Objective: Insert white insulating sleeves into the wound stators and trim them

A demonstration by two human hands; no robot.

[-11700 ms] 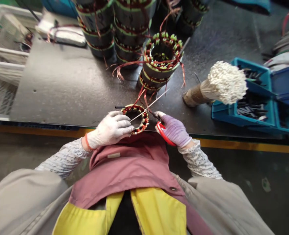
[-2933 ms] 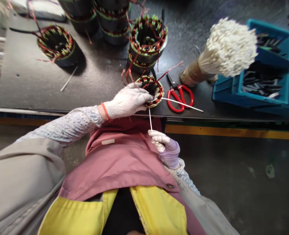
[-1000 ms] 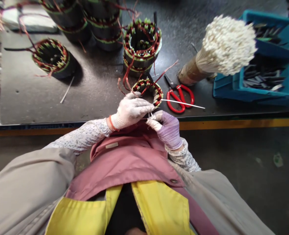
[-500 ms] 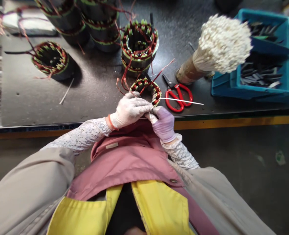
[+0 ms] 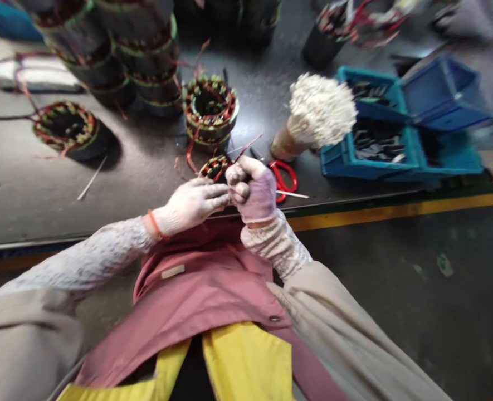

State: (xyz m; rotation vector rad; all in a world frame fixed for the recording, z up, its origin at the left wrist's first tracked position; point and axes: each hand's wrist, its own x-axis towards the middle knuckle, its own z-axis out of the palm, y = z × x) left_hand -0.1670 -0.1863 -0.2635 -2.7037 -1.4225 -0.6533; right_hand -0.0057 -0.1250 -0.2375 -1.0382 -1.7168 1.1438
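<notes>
Bench edge (image 5: 83, 234) passes beneath left hand (image 5: 191, 205).

A dark speckled workbench (image 5: 29, 195), yellow stripe along its edge (image 5: 375, 214), grey concrete floor (image 5: 396, 312), blue plastic crates (image 5: 333, 164)

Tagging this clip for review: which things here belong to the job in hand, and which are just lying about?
In use: left hand, right hand, small wound stator.

Lying about: red-handled scissors, stacked wound stators, bundle of white sticks, blue crate.
</notes>
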